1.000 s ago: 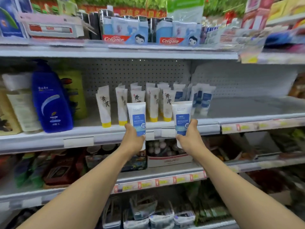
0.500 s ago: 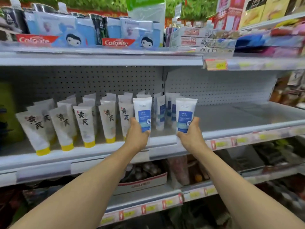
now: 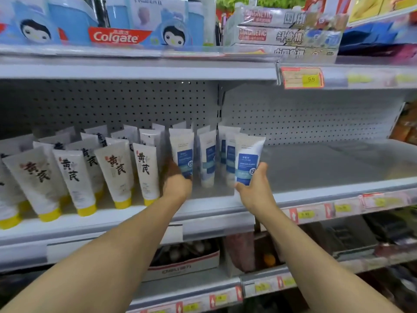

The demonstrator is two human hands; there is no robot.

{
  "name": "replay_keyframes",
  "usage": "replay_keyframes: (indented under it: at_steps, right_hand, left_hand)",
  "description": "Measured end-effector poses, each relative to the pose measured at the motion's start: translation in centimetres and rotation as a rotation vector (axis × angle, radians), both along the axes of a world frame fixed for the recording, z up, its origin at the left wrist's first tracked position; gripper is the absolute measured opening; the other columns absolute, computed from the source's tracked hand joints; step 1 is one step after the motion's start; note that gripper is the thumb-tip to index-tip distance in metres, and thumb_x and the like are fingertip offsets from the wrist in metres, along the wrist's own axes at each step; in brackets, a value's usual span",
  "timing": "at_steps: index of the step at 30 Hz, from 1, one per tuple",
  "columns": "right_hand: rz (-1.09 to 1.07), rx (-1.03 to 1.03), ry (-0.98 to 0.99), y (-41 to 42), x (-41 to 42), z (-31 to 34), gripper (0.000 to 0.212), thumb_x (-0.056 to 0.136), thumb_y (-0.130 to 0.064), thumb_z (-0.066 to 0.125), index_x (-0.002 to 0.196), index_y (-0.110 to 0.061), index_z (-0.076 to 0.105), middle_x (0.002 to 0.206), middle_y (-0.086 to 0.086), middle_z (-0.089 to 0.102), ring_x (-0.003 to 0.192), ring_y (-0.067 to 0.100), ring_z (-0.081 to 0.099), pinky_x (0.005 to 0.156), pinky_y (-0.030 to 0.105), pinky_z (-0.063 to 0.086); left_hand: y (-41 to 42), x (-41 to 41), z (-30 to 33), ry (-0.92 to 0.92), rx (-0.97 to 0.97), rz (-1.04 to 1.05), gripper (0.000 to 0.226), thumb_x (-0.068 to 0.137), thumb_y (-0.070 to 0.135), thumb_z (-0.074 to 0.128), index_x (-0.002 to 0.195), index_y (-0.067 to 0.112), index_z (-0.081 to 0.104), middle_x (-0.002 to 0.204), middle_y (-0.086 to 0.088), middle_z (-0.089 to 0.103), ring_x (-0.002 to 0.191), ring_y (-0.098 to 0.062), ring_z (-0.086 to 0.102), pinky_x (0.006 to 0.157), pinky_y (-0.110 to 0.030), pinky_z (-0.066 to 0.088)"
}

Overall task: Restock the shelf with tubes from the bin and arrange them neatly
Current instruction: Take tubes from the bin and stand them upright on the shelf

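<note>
Both my grips hold upright blue-label tubes at the shelf [image 3: 316, 168] — left grip [image 3: 177, 185] around one tube [image 3: 183, 150], right grip [image 3: 253, 188] around another [image 3: 248, 154]; bare shelf space lies at three o'clock, nearest my right.

A grey metal shelf [image 3: 316, 190] with a pegboard back carries yellow-capped white tubes [image 3: 117, 172] at nine o'clock, standing on their caps and leaning back. Blue-labelled tubes [image 3: 207, 154] stand at the centre; bare surface spreads toward three o'clock.
</note>
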State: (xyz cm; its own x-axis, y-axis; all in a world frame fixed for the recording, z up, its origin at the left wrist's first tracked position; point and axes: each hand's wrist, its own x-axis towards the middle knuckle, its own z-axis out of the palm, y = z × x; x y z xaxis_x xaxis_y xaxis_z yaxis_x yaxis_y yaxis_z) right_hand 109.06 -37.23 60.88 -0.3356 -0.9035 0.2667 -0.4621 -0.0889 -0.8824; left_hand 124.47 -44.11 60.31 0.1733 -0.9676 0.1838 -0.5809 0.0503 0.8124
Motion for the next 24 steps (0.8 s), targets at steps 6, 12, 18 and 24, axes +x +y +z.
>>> replay_keyframes:
  at_steps: [6, 12, 18, 24]
  right_hand:
    - [-0.007, 0.009, -0.02, -1.5, -0.3, -0.7, 0.038, 0.087, 0.002, 0.054, 0.105, -0.015, 0.026, 0.102, -0.001, 0.051, 0.089, 0.016, 0.054, 0.078, 0.026, 0.041]
    - [-0.065, -0.009, 0.031, -3.0, 0.2, -2.0, 0.038, 0.086, 0.001, 0.054, 0.105, -0.015, 0.025, 0.115, 0.008, 0.053, 0.097, 0.021, 0.054, 0.084, 0.032, 0.046]
    - [-0.12, 0.028, 0.079, -2.9, 0.2, -1.9, 0.044, 0.082, -0.002, 0.063, 0.113, -0.007, 0.032, 0.117, 0.014, 0.054, 0.104, 0.029, 0.057, 0.089, 0.04, 0.05]
    - [-0.253, 0.188, 0.309, -0.2, 0.5, -1.7, 0.063, 0.081, -0.025, 0.068, 0.128, 0.0, 0.033, 0.132, 0.018, 0.039, 0.124, 0.033, 0.036, 0.101, 0.04, 0.036]
  left_hand:
    - [-1.5, 0.1, -1.0, -0.014, -0.007, 0.048, 0.062, 0.086, 0.009, 0.058, 0.138, 0.004, 0.025, 0.132, -0.022, 0.045, 0.12, -0.037, 0.048, 0.1, -0.045, 0.041]
    - [-2.3, 0.2, -1.0, -0.004, 0.009, 0.058, 0.062, 0.084, 0.008, 0.061, 0.135, 0.007, 0.026, 0.134, -0.021, 0.043, 0.121, -0.036, 0.046, 0.102, -0.044, 0.04]
    - [-2.1, 0.2, -0.4, 0.015, 0.064, 0.077, 0.049, 0.089, 0.015, 0.058, 0.129, 0.006, 0.032, 0.129, -0.015, 0.049, 0.115, -0.03, 0.051, 0.097, -0.035, 0.042]
    - [-0.3, 0.4, 0.1, -0.044, 0.138, 0.06, 0.057, 0.088, 0.019, 0.059, 0.133, -0.004, 0.033, 0.132, -0.023, 0.047, 0.121, -0.037, 0.049, 0.101, -0.041, 0.042]
